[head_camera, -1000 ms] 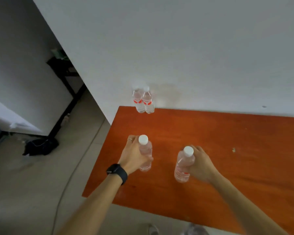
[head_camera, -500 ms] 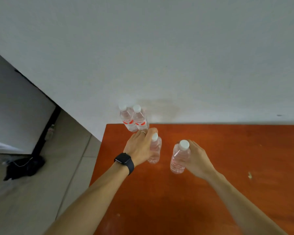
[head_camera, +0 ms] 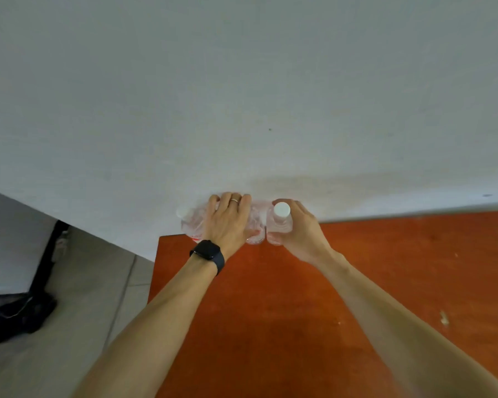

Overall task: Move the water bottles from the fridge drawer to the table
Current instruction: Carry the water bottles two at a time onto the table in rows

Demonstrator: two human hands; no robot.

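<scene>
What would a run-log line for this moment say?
left hand: grips middle bottle | right hand: grips right bottle | place: table corner, by wall

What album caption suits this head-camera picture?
Left hand and right hand grip water bottles at a corner of the orange table, by the white wall.

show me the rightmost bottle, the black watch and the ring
rightmost bottle (head_camera: 280, 225): head view, the clear shoulder just below its white cap
black watch (head_camera: 206, 250): head view, the middle of its dark screen
ring (head_camera: 234, 200): head view, the top of the gold band
</scene>
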